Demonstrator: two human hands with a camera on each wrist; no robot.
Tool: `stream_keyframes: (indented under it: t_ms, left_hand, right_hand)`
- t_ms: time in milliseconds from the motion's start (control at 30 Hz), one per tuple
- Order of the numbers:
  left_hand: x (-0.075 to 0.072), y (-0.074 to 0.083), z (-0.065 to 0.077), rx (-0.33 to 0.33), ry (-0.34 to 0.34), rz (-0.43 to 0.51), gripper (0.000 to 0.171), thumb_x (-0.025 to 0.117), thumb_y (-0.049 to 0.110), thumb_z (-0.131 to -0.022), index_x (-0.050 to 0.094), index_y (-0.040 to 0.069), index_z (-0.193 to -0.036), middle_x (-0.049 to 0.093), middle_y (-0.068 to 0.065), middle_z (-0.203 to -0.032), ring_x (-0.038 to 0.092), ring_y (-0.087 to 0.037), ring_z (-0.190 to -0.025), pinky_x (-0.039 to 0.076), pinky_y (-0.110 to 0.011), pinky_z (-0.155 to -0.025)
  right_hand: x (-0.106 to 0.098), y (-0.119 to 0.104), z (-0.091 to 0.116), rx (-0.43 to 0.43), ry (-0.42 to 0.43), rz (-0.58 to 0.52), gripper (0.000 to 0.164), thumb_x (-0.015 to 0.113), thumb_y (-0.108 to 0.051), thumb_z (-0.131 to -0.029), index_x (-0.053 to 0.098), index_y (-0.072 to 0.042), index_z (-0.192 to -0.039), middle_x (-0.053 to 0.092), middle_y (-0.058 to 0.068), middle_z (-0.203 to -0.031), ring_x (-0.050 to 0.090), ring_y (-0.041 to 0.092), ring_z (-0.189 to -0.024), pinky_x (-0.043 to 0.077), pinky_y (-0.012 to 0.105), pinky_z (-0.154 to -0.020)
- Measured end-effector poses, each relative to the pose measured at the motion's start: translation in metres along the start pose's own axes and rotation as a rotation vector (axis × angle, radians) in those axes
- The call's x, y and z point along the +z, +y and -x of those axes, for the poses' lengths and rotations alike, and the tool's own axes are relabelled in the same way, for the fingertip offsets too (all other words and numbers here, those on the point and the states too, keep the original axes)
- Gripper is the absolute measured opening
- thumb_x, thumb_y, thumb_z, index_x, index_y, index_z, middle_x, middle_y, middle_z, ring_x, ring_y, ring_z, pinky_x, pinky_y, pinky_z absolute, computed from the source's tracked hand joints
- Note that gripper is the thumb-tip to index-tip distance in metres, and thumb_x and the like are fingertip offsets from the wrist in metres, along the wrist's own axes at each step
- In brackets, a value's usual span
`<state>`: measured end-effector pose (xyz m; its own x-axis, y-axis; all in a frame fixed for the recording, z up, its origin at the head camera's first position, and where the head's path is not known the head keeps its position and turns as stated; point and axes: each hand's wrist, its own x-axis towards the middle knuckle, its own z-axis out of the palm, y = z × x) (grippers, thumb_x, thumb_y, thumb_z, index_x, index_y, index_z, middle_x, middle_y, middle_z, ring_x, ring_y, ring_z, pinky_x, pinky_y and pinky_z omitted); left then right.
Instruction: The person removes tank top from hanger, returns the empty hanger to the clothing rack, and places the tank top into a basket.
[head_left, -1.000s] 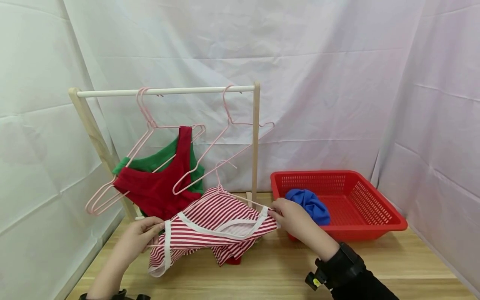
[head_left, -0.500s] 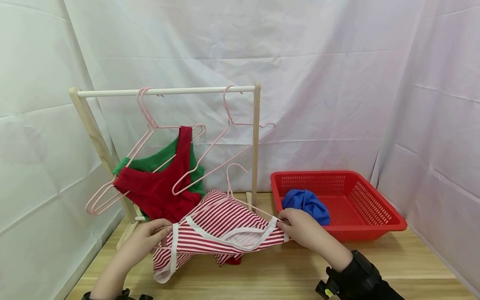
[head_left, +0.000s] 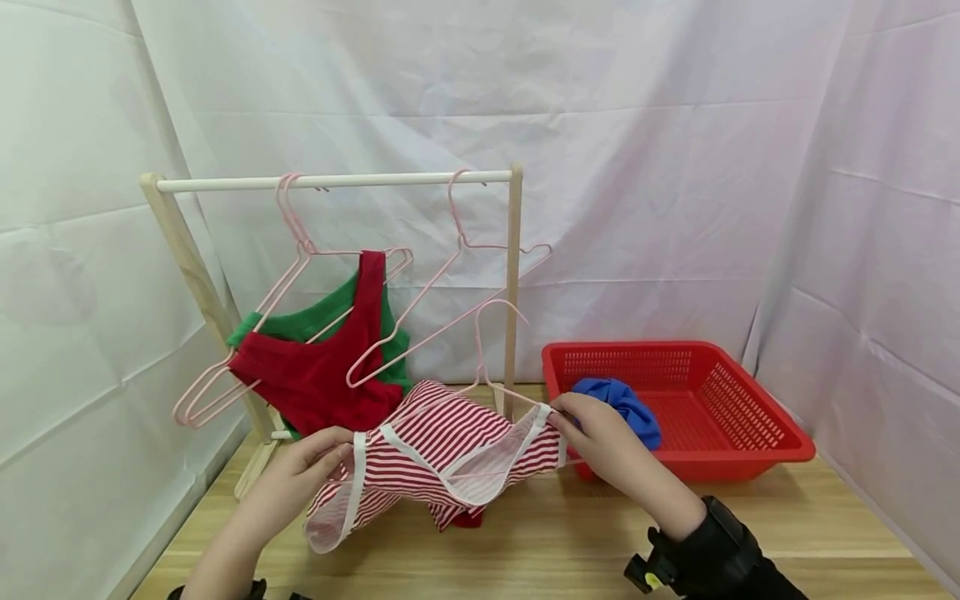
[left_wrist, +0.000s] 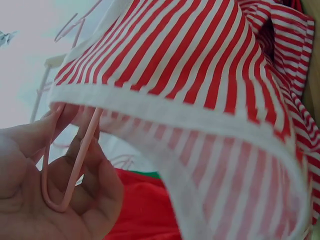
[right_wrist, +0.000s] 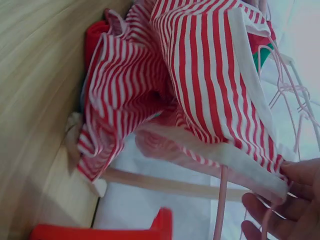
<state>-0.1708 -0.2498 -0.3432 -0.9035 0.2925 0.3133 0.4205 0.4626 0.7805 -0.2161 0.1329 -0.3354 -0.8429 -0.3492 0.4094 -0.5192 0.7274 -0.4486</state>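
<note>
A red-and-white striped tank top (head_left: 457, 425) with white trim is stretched between both hands, fitted over a pink hanger (left_wrist: 80, 160). My left hand (head_left: 300, 467) pinches one shoulder at the white edging, and the hanger's rounded end pokes out of the armhole across the palm. At the other shoulder, my right hand (head_left: 596, 429) pinches the strap between thumb and fingers, with the hanger's other end emerging there. The hanger's hook stands up above the neckline, free of any rod. The shirt's lower part droops close over the wooden table (head_left: 570, 550).
Behind the shirt stands a wooden rack (head_left: 513, 275) with a white rod (head_left: 390, 180). On it hang a red tank top (head_left: 322, 375), a green tank top (head_left: 330, 312) and a bare pink hanger (head_left: 420, 312). At right, a red basket (head_left: 738, 454) holds blue cloth (head_left: 618, 408).
Both hands have shifted right with the striped tank top, and in the last half second upward. The hanger's hook has moved up and right, standing taller above the neckline.
</note>
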Motion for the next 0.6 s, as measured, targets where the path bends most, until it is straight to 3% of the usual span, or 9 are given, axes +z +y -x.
stream_keyframes:
  t_ms: [300, 600]
  left_hand:
    - [0.013, 0.008, -0.004, 0.068, 0.011, 0.071, 0.015, 0.049, 0.013, -0.092, 0.06, 0.009, -0.103, 0.06, -0.002, -0.092, 0.057, -0.014, -0.083, 0.048, -0.027, -0.071]
    - [0.022, 0.018, -0.01, 0.034, 0.032, 0.034, 0.022, 0.052, 0.017, -0.091, 0.061, 0.014, -0.111, 0.062, 0.003, -0.101, 0.056, -0.012, -0.09, 0.047, -0.026, -0.076]
  right_hand:
    - [-0.008, -0.022, -0.012, -0.052, 0.122, -0.12, 0.01, 0.057, -0.018, -0.089, 0.061, -0.016, -0.098, 0.056, -0.007, -0.084, 0.051, 0.008, -0.073, 0.047, 0.023, -0.063]
    - [-0.015, -0.037, -0.016, -0.101, 0.159, -0.106, 0.01, 0.058, -0.017, -0.088, 0.061, -0.015, -0.098, 0.053, -0.009, -0.081, 0.048, 0.007, -0.07, 0.047, 0.021, -0.061]
